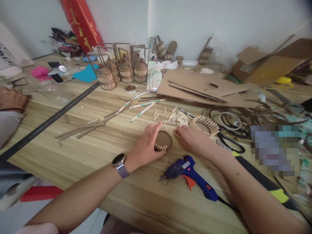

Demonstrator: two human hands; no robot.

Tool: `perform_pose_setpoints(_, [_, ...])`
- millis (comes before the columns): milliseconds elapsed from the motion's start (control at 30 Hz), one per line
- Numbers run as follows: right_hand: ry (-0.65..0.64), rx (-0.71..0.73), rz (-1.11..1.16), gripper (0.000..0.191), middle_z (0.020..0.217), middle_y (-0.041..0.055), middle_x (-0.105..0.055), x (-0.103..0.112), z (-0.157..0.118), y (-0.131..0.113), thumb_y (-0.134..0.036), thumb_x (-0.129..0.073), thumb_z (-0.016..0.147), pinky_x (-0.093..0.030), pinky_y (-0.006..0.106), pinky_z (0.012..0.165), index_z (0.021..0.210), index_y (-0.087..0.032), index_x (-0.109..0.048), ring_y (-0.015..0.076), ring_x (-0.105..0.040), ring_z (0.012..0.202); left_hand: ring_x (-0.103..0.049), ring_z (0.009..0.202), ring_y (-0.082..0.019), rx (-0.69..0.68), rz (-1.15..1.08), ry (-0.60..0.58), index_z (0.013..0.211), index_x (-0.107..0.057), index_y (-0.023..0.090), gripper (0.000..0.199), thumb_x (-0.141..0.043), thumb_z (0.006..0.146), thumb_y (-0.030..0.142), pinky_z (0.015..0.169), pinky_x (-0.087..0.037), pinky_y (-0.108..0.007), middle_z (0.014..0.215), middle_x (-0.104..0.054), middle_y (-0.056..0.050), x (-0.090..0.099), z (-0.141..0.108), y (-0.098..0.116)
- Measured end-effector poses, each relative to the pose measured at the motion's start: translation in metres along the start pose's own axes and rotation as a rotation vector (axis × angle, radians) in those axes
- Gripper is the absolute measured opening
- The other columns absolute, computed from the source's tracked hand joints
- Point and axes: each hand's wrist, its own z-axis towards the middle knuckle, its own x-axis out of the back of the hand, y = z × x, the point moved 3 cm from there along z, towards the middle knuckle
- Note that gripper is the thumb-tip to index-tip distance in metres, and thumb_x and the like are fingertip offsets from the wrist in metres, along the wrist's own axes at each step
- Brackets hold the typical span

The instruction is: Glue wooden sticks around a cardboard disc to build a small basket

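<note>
My left hand (146, 144), with a watch on its wrist, curves its thumb and fingers around a small round brown cardboard base (163, 139). Short pale wooden sticks (161, 148) stand in a row along the base's near rim. Beside the loose pile of cut sticks (179, 117), my right hand (188, 136) has its fingertips pinched together; what they hold, if anything, is too small to make out. Just past that hand lies a second round base (204, 126) ringed with sticks. A blue glue gun (186, 174) with an orange trigger rests on the table below both hands.
Several little lidded baskets with tall handles (126, 70) stand at the back. A cardboard sheet (195, 86), black-handled scissors (231, 141) and brown strips (83, 128) lie around. At far left is another person's hand (12, 99), near a clear jar (53, 92).
</note>
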Motion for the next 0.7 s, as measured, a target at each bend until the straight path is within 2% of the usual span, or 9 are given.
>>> perform_pose_setpoints(100, [0.010,0.031,0.031,0.020,0.096,0.0161,-0.067,0.004,0.000,-0.001,-0.012,-0.043,0.092,-0.043,0.029,0.072,0.092,-0.012,-0.063,0.0232,-0.064,0.085,-0.033,0.137,-0.035,-0.005,0.004,0.005,0.151,-0.001,0.032,0.114,-0.078,0.069,0.014,0.110,-0.038,-0.057,0.144,-0.034,-0.014,0.000,0.000,-0.001])
perform_pose_setpoints(200, [0.007,0.063,0.096,0.018,0.084,0.0082,-0.067,0.014,-0.005,-0.004,-0.015,-0.044,0.091,-0.042,0.025,0.067,0.086,-0.016,-0.061,0.0180,-0.061,0.075,-0.032,0.138,-0.035,-0.002,0.013,0.001,0.151,-0.002,0.030,0.112,-0.078,0.070,0.016,0.112,-0.036,-0.057,0.144,-0.035,-0.014,0.001,0.001,0.000])
perform_pose_setpoints(367, [-0.021,0.177,0.423,0.010,0.068,-0.0022,-0.062,0.021,-0.015,-0.016,-0.017,-0.050,0.083,-0.036,0.022,0.054,0.082,-0.020,-0.060,0.0122,-0.052,0.058,-0.034,0.137,-0.035,0.011,0.003,-0.004,0.151,-0.003,0.030,0.109,-0.076,0.071,0.017,0.108,-0.040,-0.056,0.143,-0.035,-0.015,0.000,0.001,-0.001])
perform_pose_setpoints(500, [-0.029,0.229,0.562,0.008,0.067,-0.0023,-0.061,0.015,-0.015,-0.023,-0.018,-0.053,0.081,-0.039,0.022,0.056,0.079,-0.019,-0.060,0.0121,-0.052,0.059,-0.037,0.135,-0.035,-0.003,-0.008,0.010,0.151,-0.002,0.033,0.109,-0.075,0.072,0.017,0.105,-0.043,-0.057,0.142,-0.034,-0.014,-0.001,0.000,-0.001])
perform_pose_setpoints(700, [-0.034,0.199,0.533,0.009,0.071,-0.0006,-0.065,0.015,-0.014,-0.028,-0.014,-0.054,0.080,-0.041,0.023,0.059,0.078,-0.019,-0.061,0.0134,-0.057,0.063,-0.034,0.137,-0.035,0.004,0.001,-0.003,0.151,-0.004,0.030,0.108,-0.076,0.071,0.015,0.108,-0.040,-0.057,0.143,-0.035,-0.015,0.001,0.000,0.001])
